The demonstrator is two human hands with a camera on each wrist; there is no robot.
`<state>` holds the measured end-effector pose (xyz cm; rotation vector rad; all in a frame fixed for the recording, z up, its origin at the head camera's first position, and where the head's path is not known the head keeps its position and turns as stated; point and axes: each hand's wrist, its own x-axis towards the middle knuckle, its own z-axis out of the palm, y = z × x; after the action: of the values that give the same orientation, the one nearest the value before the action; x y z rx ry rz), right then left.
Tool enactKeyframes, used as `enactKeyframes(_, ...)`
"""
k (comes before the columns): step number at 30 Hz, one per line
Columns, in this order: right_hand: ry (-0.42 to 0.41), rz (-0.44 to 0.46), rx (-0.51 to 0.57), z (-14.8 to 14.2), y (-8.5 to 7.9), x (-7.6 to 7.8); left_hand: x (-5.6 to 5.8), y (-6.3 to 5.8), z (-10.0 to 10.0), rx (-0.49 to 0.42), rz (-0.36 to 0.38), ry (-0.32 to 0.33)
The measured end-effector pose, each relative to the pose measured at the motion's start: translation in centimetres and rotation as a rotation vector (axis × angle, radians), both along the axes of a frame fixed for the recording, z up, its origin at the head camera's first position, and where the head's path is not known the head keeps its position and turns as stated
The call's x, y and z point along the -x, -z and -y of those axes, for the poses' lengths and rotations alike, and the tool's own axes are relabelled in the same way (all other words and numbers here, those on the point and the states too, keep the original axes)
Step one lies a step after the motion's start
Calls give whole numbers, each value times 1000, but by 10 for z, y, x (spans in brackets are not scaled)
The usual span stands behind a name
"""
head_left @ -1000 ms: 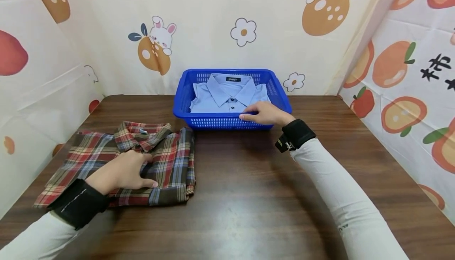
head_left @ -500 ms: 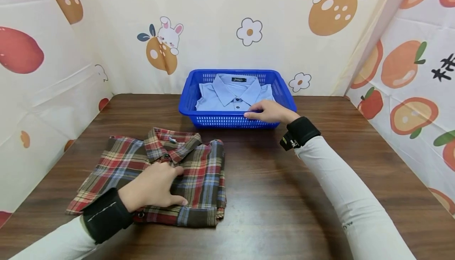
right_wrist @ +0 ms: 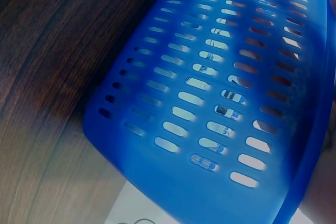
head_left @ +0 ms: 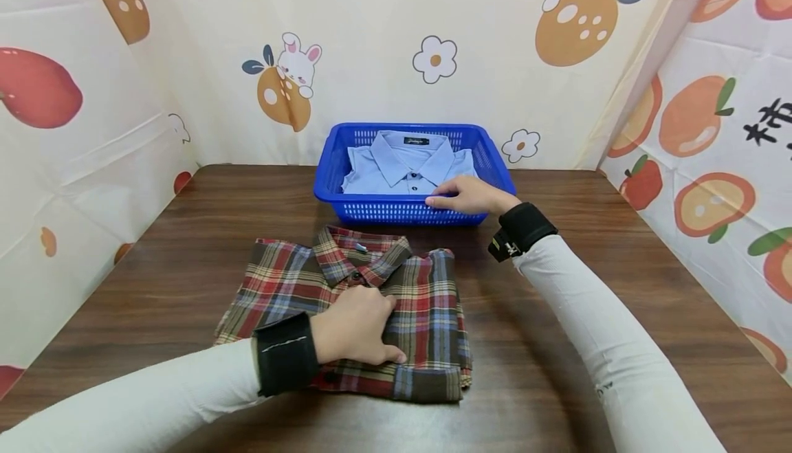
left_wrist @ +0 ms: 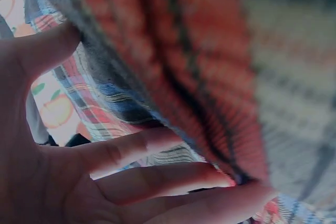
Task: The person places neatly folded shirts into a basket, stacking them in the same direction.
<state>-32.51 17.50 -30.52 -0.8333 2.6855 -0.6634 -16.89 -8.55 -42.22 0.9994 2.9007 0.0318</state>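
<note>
At lower center, the left hand (head_left: pixel 355 326), fingers spread, rests on a folded plaid shirt (head_left: pixel 427 302) on the desk (head_left: pixel 167 253); above, the right hand (head_left: pixel 467 195) grips a blue basket (head_left: pixel 383 214) by its rim. Work looks half done: a light-blue shirt (head_left: pixel 370 171) (collar showing) lies inside, the plaid one outside.

1. Head view: the left hand (head_left: pixel 357 329) covers the middle of the plaid shirt (head_left: pixel 430 312); the left sleeve (head_left: pixel 161 388) and wristband (head_left: pixel 287 354) hide more toward eight o'clock.
2. The front wall of the blue basket (head_left: pixel 377 212), at six o'clock, conceals the lower part of the pale blue shirt (head_left: pixel 368 171); lettering on its neck label (head_left: pixel 416 141) is too small to read.
3. The right sleeve (head_left: pixel 609 343) is cut off at four o'clock, the left at eight.
4. Left wrist view: plaid cloth at two o'clock is blurred.
5. Right wrist view: the right hand (head_left: pixel 467 195) is mostly out of frame toward four o'clock.
</note>
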Motion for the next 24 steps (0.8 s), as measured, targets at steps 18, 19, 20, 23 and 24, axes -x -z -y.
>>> enactKeyframes(18,-8,0,26,1,2,-3,11,-1,-86,47,-7,44)
enactKeyframes(19,-9,2,24,1,1,-2,10,-1,-91,59,-8,45)
enactKeyframes(20,-10,1,19,1,1,-2,10,-1,-96,66,-9,48)
enactKeyframes(23,-6,6,2,1,-3,-1,10,-5,-110,80,-11,48)
enactKeyframes(24,-5,6,-5,1,-5,0,11,-7,-114,82,-11,47)
